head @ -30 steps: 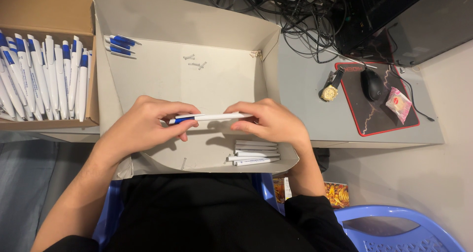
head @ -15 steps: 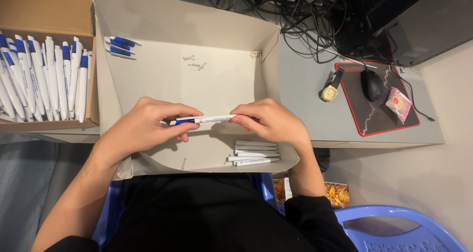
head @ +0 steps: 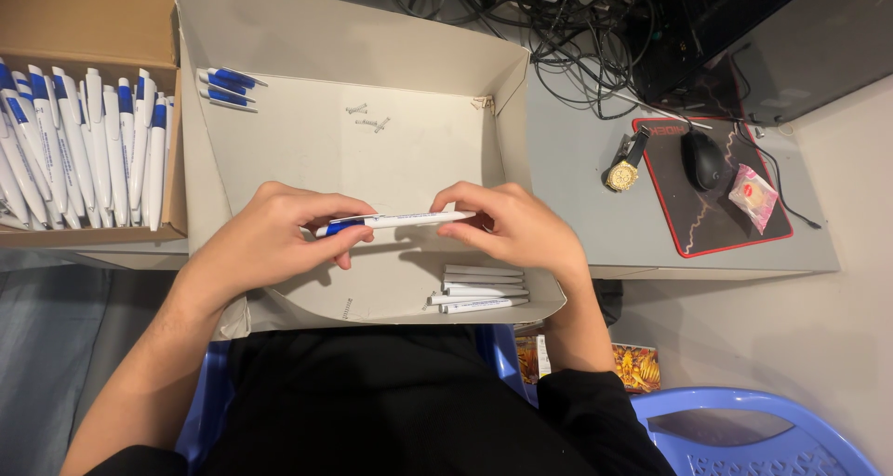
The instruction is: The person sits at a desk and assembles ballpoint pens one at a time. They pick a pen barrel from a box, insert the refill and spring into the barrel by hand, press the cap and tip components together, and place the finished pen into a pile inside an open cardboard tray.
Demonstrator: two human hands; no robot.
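Both hands hold one white pen with a blue end (head: 400, 220) level over a shallow grey cardboard tray (head: 279, 39). My left hand (head: 270, 243) pinches the blue end between thumb and fingers. My right hand (head: 521, 229) grips the white barrel's other end. Under my right hand, several white pen barrels (head: 479, 290) lie stacked at the tray's near right corner. Three blue-and-white pen parts (head: 228, 85) rest in the far left corner, and a few small springs (head: 367, 118) lie near the tray's back.
A brown box (head: 93, 11) at the left holds several finished blue-and-white pens (head: 84, 146). On the grey desk to the right sit a gold wristwatch (head: 625, 169), a black mouse (head: 704, 158) on a red-edged mat, a pink packet (head: 753, 195) and tangled cables (head: 577, 29). A blue plastic stool (head: 744, 434) stands at the lower right.
The pen's blue end has come further out of my left hand's fingers, and my right hand's fingers have shifted slightly along the white barrel. Both hands stay over the tray.
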